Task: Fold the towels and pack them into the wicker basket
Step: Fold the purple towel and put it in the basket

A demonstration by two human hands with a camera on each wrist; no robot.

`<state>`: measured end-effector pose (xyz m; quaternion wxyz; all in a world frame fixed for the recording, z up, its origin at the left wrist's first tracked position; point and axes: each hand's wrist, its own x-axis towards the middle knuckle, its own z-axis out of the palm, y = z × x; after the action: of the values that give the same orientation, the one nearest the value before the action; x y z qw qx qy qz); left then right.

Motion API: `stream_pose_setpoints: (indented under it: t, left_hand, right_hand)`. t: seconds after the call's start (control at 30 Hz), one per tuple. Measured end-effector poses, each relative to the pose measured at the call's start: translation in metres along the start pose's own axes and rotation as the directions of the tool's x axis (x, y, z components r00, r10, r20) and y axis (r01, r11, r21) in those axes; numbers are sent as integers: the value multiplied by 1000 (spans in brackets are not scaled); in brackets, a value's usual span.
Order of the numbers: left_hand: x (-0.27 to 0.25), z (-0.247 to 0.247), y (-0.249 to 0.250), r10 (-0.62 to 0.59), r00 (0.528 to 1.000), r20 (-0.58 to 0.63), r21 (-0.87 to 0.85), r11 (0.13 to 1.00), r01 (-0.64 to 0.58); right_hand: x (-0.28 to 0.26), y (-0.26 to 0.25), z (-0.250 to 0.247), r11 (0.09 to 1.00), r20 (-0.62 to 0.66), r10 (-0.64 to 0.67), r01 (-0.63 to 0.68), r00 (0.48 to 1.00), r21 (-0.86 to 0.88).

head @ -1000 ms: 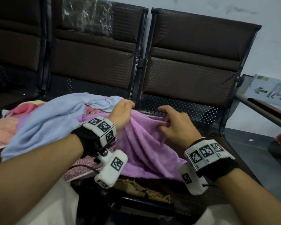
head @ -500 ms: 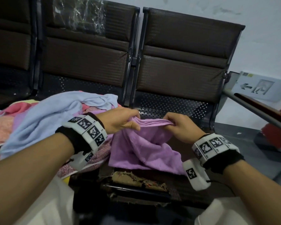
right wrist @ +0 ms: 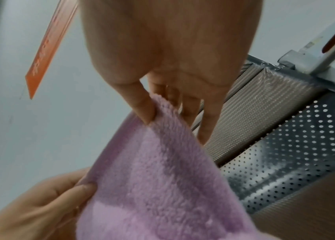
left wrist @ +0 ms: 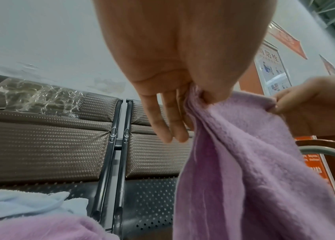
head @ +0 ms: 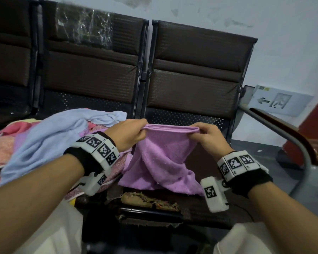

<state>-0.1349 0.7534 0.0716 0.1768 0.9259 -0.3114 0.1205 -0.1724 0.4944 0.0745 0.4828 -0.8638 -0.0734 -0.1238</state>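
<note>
A person's left hand [head: 128, 133] and right hand [head: 208, 138] each pinch a top corner of a purple towel [head: 163, 162], thumb and fingers closed on its doubled upper edge, holding it up over a worn brown bench seat [head: 191, 204]. The cloth's lower end drapes onto the seat. A blue towel [head: 44, 142] lies atop a heap of pink laundry [head: 2, 151] to the left.

Lilac towel [head: 165, 158]; pale blue towel [head: 44, 142]; brown woven-pattern chairs [head: 195, 74], perforated black seats; black-and-white checkered wristbands [head: 99, 149].
</note>
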Motion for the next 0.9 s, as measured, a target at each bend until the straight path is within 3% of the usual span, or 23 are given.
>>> stream_pose_setpoints:
  t: [0.1, 0.2, 0.33, 0.4, 0.6, 0.7, 0.8, 0.9]
  left_hand:
    - [11, -23, 8, -19, 994, -108, -56, 998, 13]
    - [26, -57, 14, -16, 976, -217, -139, 990, -15]
    - [50, -95, 22, -19, 951, -310, -193, 980, -43]
    - [60, -101, 22, -34, 953, -301, -197, 980, -27]
    - [112, -89, 15, -228, 914, -335, -309, 943, 121]
    - [140, -95, 15, -314, 867, -387, -426, 895, 134]
    - [150, -104, 19, -330, 828, -454, -517, 854, 57]
    - [135, -97, 26, -303, 838, -454, -585, 811, -24]
  right_hand:
    - [13, -22, -4, 999, -153, -8, 15, 988, 49]
    - [34, -59, -17, 994, -251, -101, 108, 963, 15]
    - [60, -102, -31, 934, -414, -272, 342, 869, 103]
    - [71, -103, -29, 939, -467, -248, 329, 849, 101]
    - [118, -81, -33, 997, -470, -76, 80, 880, -11]
    - [135, -87, -44, 994, -475, -108, 103, 873, -37]
    - [131, -92, -48, 981, -457, -158, 192, 875, 30]
    - [106, -81, -42, 972, -428, -168, 222, 888, 79]
